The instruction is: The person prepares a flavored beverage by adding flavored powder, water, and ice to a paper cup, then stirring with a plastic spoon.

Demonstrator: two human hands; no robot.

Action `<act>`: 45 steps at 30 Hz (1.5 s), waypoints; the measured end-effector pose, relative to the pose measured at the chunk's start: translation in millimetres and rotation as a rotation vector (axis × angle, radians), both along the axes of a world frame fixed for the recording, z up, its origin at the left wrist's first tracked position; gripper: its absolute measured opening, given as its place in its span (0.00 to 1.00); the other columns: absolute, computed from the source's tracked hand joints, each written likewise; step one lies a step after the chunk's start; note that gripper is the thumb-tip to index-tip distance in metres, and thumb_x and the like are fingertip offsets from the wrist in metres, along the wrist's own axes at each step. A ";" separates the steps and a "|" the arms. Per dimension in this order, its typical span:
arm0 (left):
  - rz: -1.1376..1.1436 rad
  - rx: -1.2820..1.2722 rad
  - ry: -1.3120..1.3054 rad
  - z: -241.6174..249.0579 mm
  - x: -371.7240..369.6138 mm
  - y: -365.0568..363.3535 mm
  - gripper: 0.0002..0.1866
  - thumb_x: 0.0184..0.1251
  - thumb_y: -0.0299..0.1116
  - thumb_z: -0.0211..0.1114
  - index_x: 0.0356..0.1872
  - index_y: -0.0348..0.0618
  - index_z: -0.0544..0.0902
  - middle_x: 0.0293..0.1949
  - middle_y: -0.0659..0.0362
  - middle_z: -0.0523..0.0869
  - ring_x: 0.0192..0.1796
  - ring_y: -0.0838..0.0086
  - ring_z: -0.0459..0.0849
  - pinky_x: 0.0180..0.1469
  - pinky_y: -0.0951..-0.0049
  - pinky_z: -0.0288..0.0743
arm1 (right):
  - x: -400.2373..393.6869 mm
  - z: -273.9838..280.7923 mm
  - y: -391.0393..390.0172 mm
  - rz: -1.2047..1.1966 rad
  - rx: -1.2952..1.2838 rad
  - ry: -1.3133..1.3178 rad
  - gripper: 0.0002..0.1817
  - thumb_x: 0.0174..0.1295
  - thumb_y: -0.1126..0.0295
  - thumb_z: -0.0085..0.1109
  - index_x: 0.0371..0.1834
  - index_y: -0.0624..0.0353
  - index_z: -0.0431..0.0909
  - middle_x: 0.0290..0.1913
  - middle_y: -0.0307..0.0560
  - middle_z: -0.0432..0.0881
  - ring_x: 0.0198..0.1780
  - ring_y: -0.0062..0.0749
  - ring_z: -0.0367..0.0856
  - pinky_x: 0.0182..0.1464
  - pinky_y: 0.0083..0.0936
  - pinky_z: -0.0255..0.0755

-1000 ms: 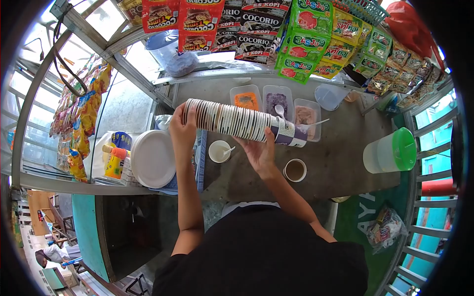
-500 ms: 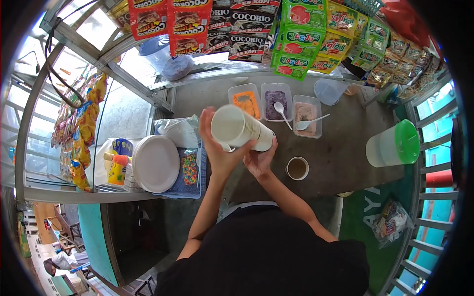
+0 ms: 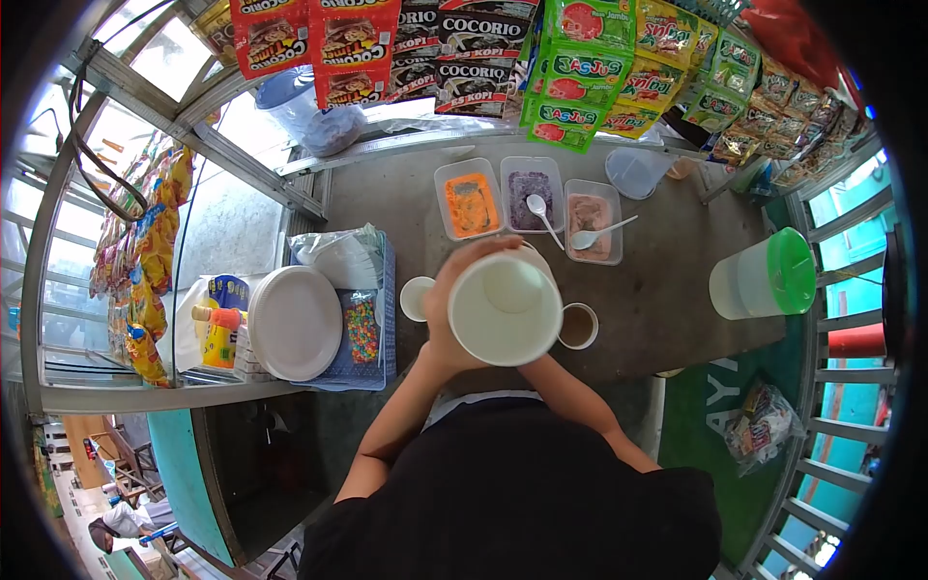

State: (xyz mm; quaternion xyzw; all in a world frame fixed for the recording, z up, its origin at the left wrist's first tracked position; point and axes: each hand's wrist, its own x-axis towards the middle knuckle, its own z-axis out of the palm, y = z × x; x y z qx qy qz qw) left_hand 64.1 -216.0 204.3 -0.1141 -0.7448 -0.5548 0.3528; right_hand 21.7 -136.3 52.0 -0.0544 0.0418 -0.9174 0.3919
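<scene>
One handheld cup stack (image 3: 505, 309), mouth up, seemingly upright

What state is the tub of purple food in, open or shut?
Open: the tub has no lid, and a spoon lies in it.

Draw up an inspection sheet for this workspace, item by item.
Surface: dark counter, patchy marks.
Job's things: held white cup, mouth toward camera; small white cup; cup of brown liquid.
Clutter: orange tub, purple tub, pink tub, plates, blue basket.
Hands: left hand around the held white cup; right hand hidden.
Cables: dark cable upper left; on the counter, nothing seen.
Surroundings: hanging sachets, green-lidded container.
</scene>
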 end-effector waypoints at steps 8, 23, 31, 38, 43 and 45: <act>-0.014 0.292 -0.165 17.8 -27.8 -38.6 0.52 0.44 0.46 0.83 0.69 0.36 0.63 0.62 0.46 0.75 0.63 0.56 0.77 0.65 0.52 0.73 | -18.8 -6.2 -6.1 0.003 -0.315 -0.392 0.40 0.56 0.42 0.65 0.66 0.56 0.70 0.61 0.49 0.78 0.55 0.40 0.82 0.55 0.33 0.83; -0.057 0.703 0.050 30.6 -56.4 -53.3 0.30 0.52 0.23 0.71 0.59 0.32 0.72 0.50 0.52 0.82 0.53 0.66 0.83 0.59 0.65 0.75 | -27.1 11.1 -6.9 -0.071 -0.085 -0.599 0.33 0.57 0.44 0.60 0.53 0.63 0.77 0.47 0.50 0.83 0.48 0.41 0.85 0.54 0.32 0.83; -0.063 0.686 0.078 38.9 -57.5 -47.9 0.28 0.52 0.23 0.70 0.57 0.33 0.73 0.50 0.52 0.82 0.51 0.67 0.83 0.57 0.66 0.76 | -32.2 8.8 -11.2 -0.128 0.019 -0.680 0.34 0.61 0.40 0.53 0.55 0.61 0.74 0.47 0.51 0.81 0.46 0.42 0.85 0.53 0.34 0.84; -0.086 0.664 -0.014 27.2 -52.1 -47.6 0.30 0.61 0.33 0.61 0.64 0.33 0.67 0.59 0.44 0.78 0.63 0.53 0.76 0.64 0.55 0.71 | -29.8 4.0 -12.8 -0.157 0.117 -0.629 0.34 0.64 0.37 0.46 0.58 0.57 0.73 0.48 0.50 0.81 0.48 0.42 0.84 0.52 0.37 0.83; -0.206 0.872 0.066 25.3 -45.7 -37.2 0.29 0.59 0.36 0.61 0.60 0.30 0.70 0.53 0.47 0.80 0.56 0.59 0.81 0.58 0.61 0.76 | -25.2 18.3 -9.8 -0.164 0.165 -0.615 0.32 0.65 0.39 0.45 0.57 0.54 0.75 0.51 0.46 0.82 0.50 0.39 0.84 0.52 0.37 0.83; -0.230 0.864 0.073 20.7 -43.4 -38.9 0.30 0.60 0.39 0.60 0.61 0.30 0.70 0.54 0.47 0.80 0.57 0.58 0.80 0.59 0.60 0.75 | -24.2 20.9 -9.0 -0.164 0.183 -0.604 0.30 0.65 0.40 0.46 0.57 0.53 0.75 0.52 0.44 0.82 0.50 0.37 0.84 0.51 0.36 0.83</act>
